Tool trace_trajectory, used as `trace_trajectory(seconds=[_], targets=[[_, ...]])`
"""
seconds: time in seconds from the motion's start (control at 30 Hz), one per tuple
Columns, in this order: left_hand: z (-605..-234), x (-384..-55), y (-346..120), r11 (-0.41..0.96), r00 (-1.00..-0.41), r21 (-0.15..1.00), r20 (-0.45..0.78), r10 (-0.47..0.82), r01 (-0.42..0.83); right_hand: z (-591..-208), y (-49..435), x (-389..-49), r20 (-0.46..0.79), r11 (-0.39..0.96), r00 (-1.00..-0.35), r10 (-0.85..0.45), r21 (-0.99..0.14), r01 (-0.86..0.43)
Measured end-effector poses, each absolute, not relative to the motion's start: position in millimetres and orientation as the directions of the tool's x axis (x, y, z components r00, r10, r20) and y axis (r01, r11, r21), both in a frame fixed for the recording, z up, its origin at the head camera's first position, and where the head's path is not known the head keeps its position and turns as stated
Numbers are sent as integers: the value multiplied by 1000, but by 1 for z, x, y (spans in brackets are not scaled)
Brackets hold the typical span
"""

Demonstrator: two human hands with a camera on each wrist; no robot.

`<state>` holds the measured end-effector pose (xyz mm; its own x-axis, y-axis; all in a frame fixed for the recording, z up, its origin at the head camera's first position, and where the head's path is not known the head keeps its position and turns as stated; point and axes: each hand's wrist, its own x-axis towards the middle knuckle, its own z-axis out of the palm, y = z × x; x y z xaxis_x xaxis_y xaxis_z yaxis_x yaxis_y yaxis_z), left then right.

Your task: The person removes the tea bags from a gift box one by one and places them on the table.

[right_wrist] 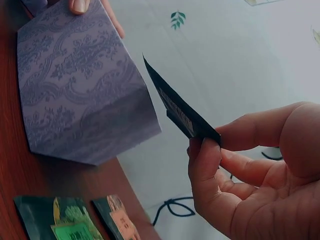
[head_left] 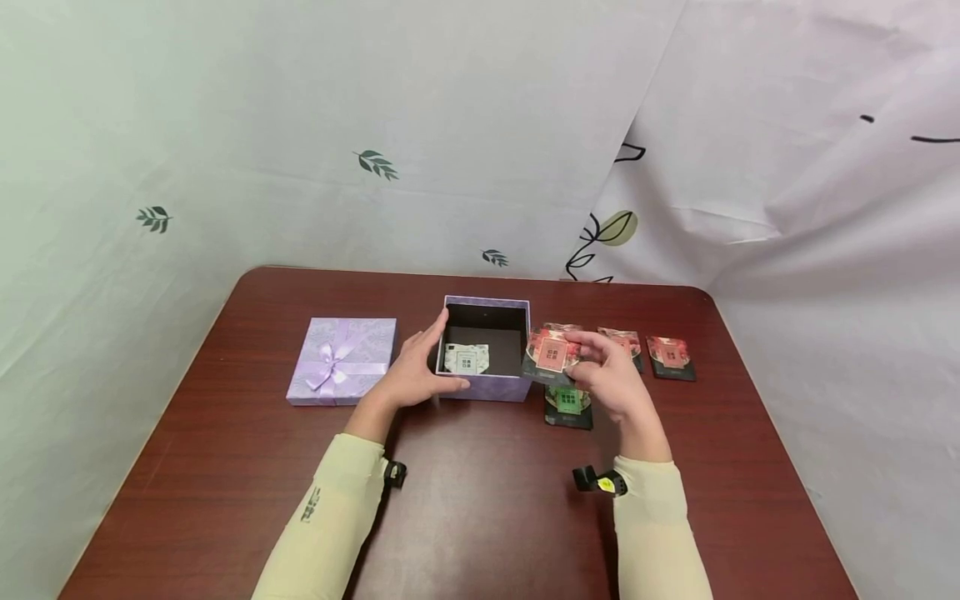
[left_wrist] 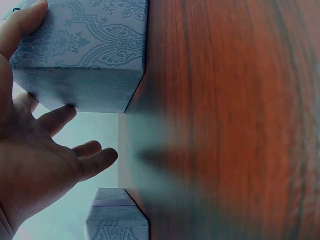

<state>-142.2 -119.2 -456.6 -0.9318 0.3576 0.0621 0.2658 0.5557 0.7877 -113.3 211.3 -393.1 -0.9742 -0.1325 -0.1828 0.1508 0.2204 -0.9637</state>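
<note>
The open lilac gift box (head_left: 486,388) stands mid-table, its dark inside holding a white-and-green sachet (head_left: 467,359) at the front left. My left hand (head_left: 417,367) holds the box's left side, thumb on the front wall and fingers against the side wall (left_wrist: 80,87). My right hand (head_left: 611,375) pinches a red-and-black sachet (head_left: 551,354) between thumb and fingers, just off the box's right side. In the right wrist view this sachet (right_wrist: 175,107) is seen nearly edge-on, tilted in the air. Below it on the table lies a green-and-black sachet (head_left: 567,406).
Left of the box lies its lilac lid (head_left: 341,362) with a ribbon bow. More red-and-black sachets lie at the right, one partly behind my right hand (head_left: 626,342) and another farther out (head_left: 671,358). A patterned cloth (head_left: 450,167) hangs behind the table.
</note>
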Motion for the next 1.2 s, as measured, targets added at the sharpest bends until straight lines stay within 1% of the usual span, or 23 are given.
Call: trace_trajectory(seconds=[0.17, 0.53, 0.77, 1.03, 1.2], targets=[[-456, -142, -120, 558, -933, 788, 59, 354, 261, -396, 219, -111, -161, 216, -978, -130, -968, 131], [-457, -144, -120, 561, -934, 786, 57, 354, 260, -402, 233, -106, -166, 171, -981, -101, -974, 147], [-456, -142, -119, 559, -935, 791, 44, 351, 247, -408, 240, -103, -162, 191, -983, -88, -971, 143], [-455, -142, -118, 564, -936, 788, 43, 350, 247, -413, 250, -99, -206, 210, -977, -47, -959, 192], [-455, -142, -118, 567, -935, 786, 40, 352, 247, -420, 257, -97, -194, 223, -981, -24, -957, 184]])
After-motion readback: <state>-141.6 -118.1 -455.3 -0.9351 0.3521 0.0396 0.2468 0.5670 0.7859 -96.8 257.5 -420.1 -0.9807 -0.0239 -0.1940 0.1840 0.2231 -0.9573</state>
